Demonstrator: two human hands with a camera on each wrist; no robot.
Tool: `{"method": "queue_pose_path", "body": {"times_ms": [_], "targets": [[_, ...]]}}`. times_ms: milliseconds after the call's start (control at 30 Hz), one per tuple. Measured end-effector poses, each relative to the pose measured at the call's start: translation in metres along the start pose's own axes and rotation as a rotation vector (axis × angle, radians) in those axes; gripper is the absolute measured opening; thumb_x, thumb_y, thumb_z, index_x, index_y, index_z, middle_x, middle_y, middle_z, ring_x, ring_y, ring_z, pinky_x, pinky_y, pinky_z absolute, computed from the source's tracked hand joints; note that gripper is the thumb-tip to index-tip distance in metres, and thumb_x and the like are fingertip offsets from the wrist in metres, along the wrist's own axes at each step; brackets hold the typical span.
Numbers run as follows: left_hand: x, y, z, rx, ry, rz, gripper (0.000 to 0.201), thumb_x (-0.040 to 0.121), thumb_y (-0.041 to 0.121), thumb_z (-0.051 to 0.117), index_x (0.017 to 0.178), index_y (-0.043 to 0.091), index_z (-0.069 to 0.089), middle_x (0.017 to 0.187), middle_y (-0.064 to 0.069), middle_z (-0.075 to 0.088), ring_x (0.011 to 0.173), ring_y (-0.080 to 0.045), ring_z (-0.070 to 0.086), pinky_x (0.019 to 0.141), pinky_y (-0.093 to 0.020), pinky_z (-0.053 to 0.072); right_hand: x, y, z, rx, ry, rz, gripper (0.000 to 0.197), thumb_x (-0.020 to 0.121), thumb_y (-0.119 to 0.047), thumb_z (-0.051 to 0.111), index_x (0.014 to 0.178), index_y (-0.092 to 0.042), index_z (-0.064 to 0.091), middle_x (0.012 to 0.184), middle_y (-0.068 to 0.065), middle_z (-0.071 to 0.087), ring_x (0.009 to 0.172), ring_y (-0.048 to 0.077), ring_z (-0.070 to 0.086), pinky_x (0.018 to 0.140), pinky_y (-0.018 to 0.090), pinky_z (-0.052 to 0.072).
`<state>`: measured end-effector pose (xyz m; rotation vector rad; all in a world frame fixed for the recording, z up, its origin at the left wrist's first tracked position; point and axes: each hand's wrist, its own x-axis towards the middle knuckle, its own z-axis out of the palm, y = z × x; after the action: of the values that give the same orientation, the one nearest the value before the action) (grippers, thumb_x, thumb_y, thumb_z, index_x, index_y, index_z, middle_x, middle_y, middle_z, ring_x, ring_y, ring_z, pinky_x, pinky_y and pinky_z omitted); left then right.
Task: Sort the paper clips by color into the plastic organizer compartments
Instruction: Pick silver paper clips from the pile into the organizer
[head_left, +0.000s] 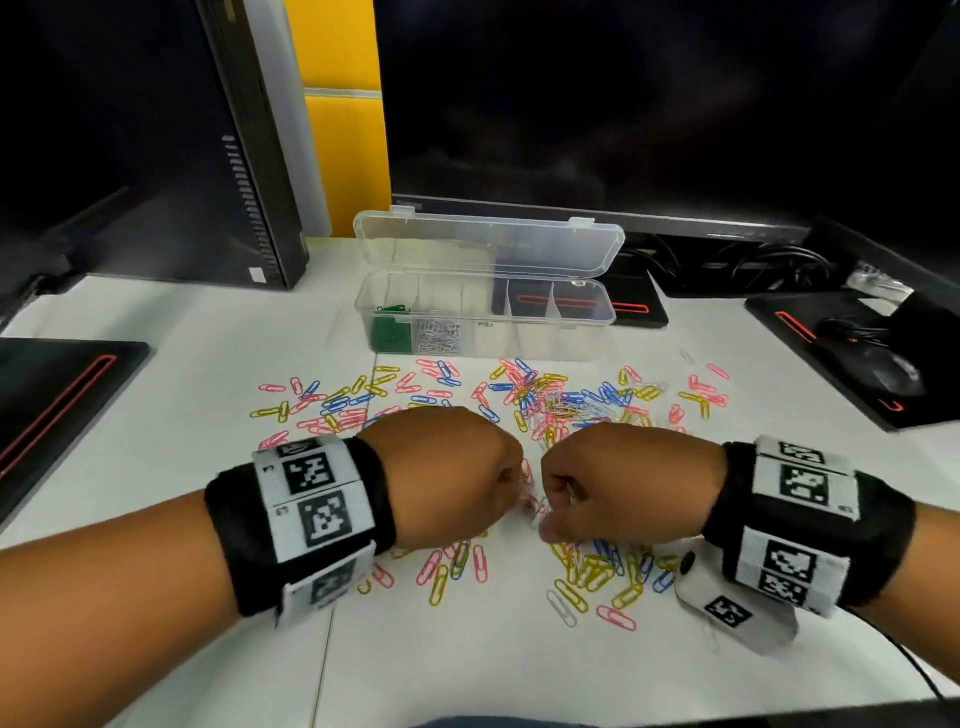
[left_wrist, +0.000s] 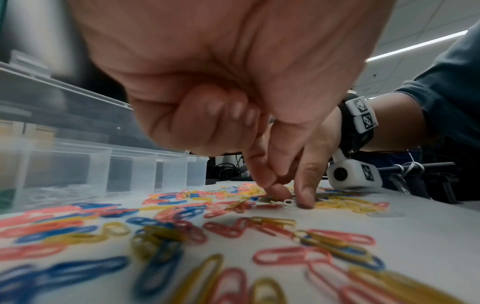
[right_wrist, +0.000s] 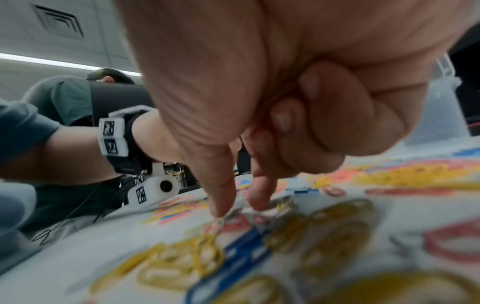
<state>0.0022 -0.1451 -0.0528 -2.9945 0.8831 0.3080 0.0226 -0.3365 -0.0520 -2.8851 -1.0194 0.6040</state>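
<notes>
Mostly pink, yellow, blue paper clips (head_left: 545, 400), loosely scattered.

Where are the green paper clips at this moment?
In the head view, the green paper clips fill the leftmost compartment of the clear organizer, beside the silver clips, at the back of the table beyond both hands.

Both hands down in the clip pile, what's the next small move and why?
Probably close the pinch and lift the white clip. The left hand has thumb and index finger on the table either side of it, right hand fingertips close by. The organizer already holds white clips beside the green ones.
</notes>
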Motion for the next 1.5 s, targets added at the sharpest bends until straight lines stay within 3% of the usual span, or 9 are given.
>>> {"method": "queue_pose_path", "body": {"times_ms": [333,533,700,867,1000,1100,1200,1333,1500], "targets": [[0.027,0.01,0.004,-0.002,-0.121,-0.046,0.017,0.088,0.029,0.054,0.089,0.019,0.069,0.077,-0.001,0.06,0.072,-0.023,0.059,0.067,-0.032,0.054,0.003,0.005,0.001,0.262,-0.066,-0.094,0.005,0.085,-0.021,0.069,0.08,-0.021,0.067,0.068,-0.012,0.062,0.062,0.005,0.052,0.055,0.014,0.04],[0.021,0.005,0.002,-0.077,-0.096,-0.03,0.016,0.089,0.026,0.053,0.098,0.028,0.066,0.092,0.008,0.064,0.084,-0.017,0.058,0.077,-0.033,0.055,-0.016,0.038,-0.025,1.257,-0.065,0.001,0.016,0.089,-0.002,0.051,0.084,-0.017,0.056,0.073,0.011,0.061,0.051,0.018,0.046,0.041,0.022,0.037],[0.023,0.02,0.002,-0.038,-0.073,0.091,0.034,0.095,0.033,0.056,0.129,0.035,0.062,0.122,0.009,0.066,0.111,-0.02,0.06,0.094,-0.034,0.052,-0.032,0.045,-0.015,0.555,-0.007,-0.005,0.007,0.095,-0.021,0.061,0.089,-0.02,0.065,0.068,-0.016,0.06,0.061,0.002,0.054,0.059,0.019,0.046],[0.03,0.025,0.009,0.103,-0.074,0.096,0.017,0.094,0.021,0.051,0.099,0.021,0.067,0.087,-0.002,0.064,0.078,-0.027,0.059,0.073,-0.036,0.056,-0.028,0.026,0.006,0.024,0.043,0.04,0.024,0.091,-0.052,0.062,0.095,-0.028,0.063,0.073,-0.014,0.054,0.069,0.003,0.05,0.061,0.022,0.037],[0.025,0.019,0.004,0.073,-0.049,0.071,0.022,0.093,0.034,0.046,0.088,0.017,0.059,0.08,-0.004,0.058,0.075,-0.025,0.057,0.068,-0.032,0.051,-0.015,0.028,0.013,0.07,0.055,0.056,0.018,0.094,-0.037,0.06,0.089,-0.02,0.063,0.079,-0.003,0.061,0.07,0.012,0.05,0.063,0.028,0.042],[0.021,0.005,-0.006,-0.145,0.047,0.111,0.033,0.092,0.037,0.037,0.078,0.016,0.058,0.078,-0.005,0.06,0.076,-0.025,0.059,0.072,-0.035,0.053,-0.014,0.039,0.006,0.25,0.052,0.031,0.016,0.093,-0.027,0.059,0.08,-0.019,0.059,0.073,-0.006,0.058,0.064,0.006,0.049,0.062,0.026,0.043],[0.017,-0.009,-0.005,-0.61,-0.012,-0.005,0.036,0.099,0.033,0.045,0.065,0.02,0.046,0.061,-0.001,0.044,0.053,-0.021,0.043,0.05,-0.028,0.036,-0.017,0.05,-0.002,0.631,0.012,0.051,0.01,0.087,-0.015,0.062,0.079,-0.015,0.057,0.076,0.006,0.06,0.051,0.002,0.048,0.05,0.016,0.039],[0.012,-0.008,0.0,-1.081,-0.254,-0.097,0.016,0.103,0.02,0.054,0.095,0.009,0.064,0.058,0.005,0.055,0.047,-0.012,0.051,0.042,-0.021,0.031,-0.024,0.066,-0.005,1.355,0.002,0.036,0.021,0.062,-0.006,0.065,0.071,-0.018,0.051,0.071,0.019,0.056,0.044,0.016,0.034,0.038,0.016,0.026],[0.001,0.021,0.004,-0.298,-0.209,0.282,0.02,0.096,0.045,0.06,0.112,0.04,0.069,0.094,0.025,0.066,0.085,0.006,0.058,0.077,-0.017,0.045,-0.02,0.061,-0.007,1.27,-0.042,0.024,0.022,0.07,-0.004,0.057,0.09,-0.013,0.059,0.068,0.007,0.052,0.047,0.012,0.039,0.04,0.018,0.033]]}}
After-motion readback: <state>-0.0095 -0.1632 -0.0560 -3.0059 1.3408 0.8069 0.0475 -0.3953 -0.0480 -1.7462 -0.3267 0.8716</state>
